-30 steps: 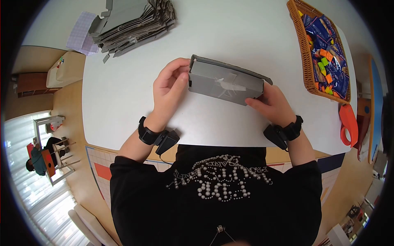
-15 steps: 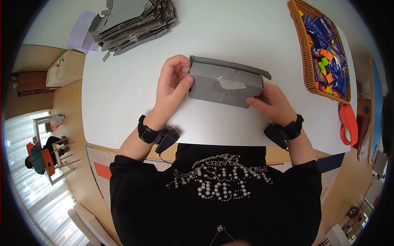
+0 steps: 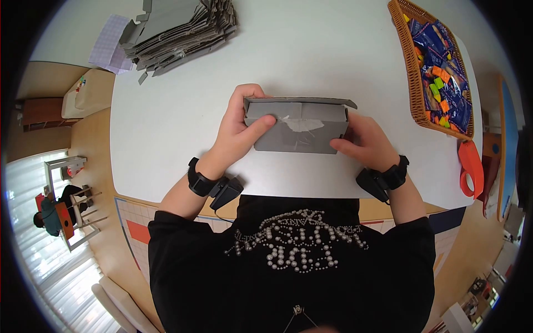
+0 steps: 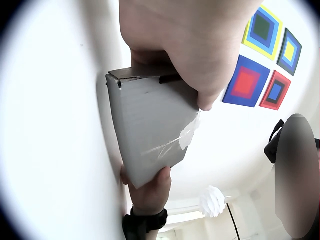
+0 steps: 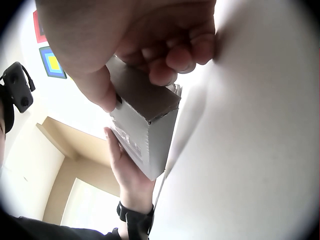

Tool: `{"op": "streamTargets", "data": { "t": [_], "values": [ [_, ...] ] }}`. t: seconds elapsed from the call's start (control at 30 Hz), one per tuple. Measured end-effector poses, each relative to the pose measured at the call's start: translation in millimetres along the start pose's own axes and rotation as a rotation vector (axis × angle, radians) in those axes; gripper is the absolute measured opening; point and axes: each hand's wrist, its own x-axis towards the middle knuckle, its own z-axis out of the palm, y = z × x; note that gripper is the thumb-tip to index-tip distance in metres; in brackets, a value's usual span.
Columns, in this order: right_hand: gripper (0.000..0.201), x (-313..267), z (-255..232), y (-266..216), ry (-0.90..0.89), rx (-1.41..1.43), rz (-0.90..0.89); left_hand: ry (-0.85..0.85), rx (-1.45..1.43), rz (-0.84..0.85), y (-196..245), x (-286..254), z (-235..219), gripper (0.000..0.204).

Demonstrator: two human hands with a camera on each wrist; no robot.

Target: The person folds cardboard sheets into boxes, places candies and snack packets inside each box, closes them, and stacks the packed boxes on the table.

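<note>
A small grey cardboard box [image 3: 302, 130] sits between the two hands over the white table, its long side turned toward the person. That side carries a torn white patch and wrinkled clear tape. At the box's left end the left hand [image 3: 236, 130] grips it, thumb pressed on the near face and fingers behind. The right hand [image 3: 369, 141] holds the other end, its thumb at the lower near corner. In the right wrist view, curled fingers [image 5: 180, 59] lie against the box's end panel. A flap edge sticks out along the top far side.
A stack of flattened grey cardboard boxes [image 3: 183, 39] lies at the back left beside a checked paper or cloth [image 3: 111, 44]. At the right stands a wicker basket [image 3: 415, 72] of blue snack packets and orange and green pieces. A red ring-shaped object [image 3: 471, 166] is at the right table edge.
The box has turned level and shifted a little left and toward the person. The left thumb has slid farther onto the near face, and the left hand has moved slightly right.
</note>
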Motion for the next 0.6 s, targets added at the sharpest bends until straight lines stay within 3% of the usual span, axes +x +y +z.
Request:
{"op": "streamTargets", "data": {
  "t": [0.17, 0.33, 0.6],
  "values": [
    [0.042, -1.1, 2.5, 2.6, 0.11, -0.021, -0.086, 0.048, -0.009, -0.011, 0.1, 1.2, -0.3, 0.028],
    [0.033, -0.6, 1.6, 9.8, 0.22, 0.098, -0.135, 0.056, 0.011, -0.015, -7.2, 4.3, -3.5, 0.016],
    [0.027, -0.7, 1.8, 8.7, 0.204, 0.114, -0.11, 0.05, 0.023, -0.009, -1.7, 5.4, -1.0, 0.014]
  ]
}}
